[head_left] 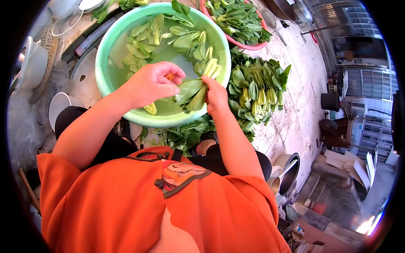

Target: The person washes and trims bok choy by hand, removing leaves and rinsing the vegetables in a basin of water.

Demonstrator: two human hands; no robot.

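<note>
My right hand [216, 93] grips a head of bok choy [192, 92] over the right side of the green basin [100, 71]. Its leaves hang toward the middle and its pale stalks point up and away. My left hand [152, 83] is just left of those leaves, fingers curled in; a small yellowish bit shows between them, too small to name. Loose bok choy [141, 44] floats in the basin's water, with more heads [190, 41] near the far right side. Below my left wrist lies a pale yellow-green piece [150, 109] by the near rim.
A red basin [258, 46] heaped with greens stands at the far right. Beside the green basin, bok choy [259, 90] is piled on the tiled floor [303, 105]. More greens [187, 134] lie before my feet. A white bucket [63, 105] is at left, several pots [289, 173] at right.
</note>
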